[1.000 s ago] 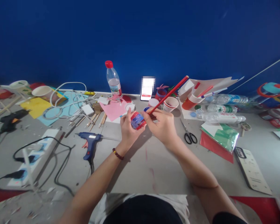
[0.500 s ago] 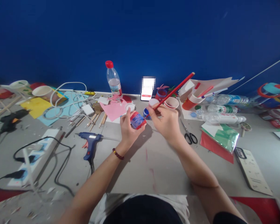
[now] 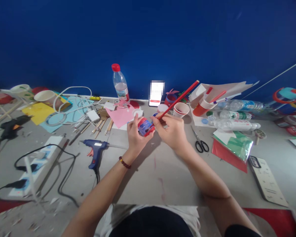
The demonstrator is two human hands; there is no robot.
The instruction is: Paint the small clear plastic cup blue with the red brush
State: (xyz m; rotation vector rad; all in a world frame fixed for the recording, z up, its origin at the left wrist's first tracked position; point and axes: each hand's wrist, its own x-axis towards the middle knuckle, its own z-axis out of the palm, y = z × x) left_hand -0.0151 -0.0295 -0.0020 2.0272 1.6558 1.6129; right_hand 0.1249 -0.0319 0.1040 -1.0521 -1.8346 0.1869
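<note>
My left hand [image 3: 136, 133] is wrapped round a small cup [image 3: 144, 125], red with blue paint on its side, tilted above the table. My right hand [image 3: 171, 129] pinches a long red-handled paintbrush [image 3: 185, 94]. The brush slants down to the left, its tip at the blue side of the cup. Behind my right fingers, mostly hidden, stands a small blue paint pot [image 3: 155, 115]. Close by are a pale lid or tub [image 3: 162, 108] and a white paper cup with a red stripe [image 3: 181, 109].
A blue glue gun [image 3: 95, 149] and a power strip [image 3: 40, 164] with cables lie left. Scissors [image 3: 200, 142], plastic bottles [image 3: 233, 124], coloured sheets [image 3: 233, 146] and a phone [image 3: 267, 181] are on the right. A red-capped bottle [image 3: 120, 85] and a lit phone [image 3: 156, 93] stand against the blue wall.
My right hand has shifted slightly left and down with the paintbrush, its tip moving further over the cup. The paint pot is more covered. My left hand stays almost still.
</note>
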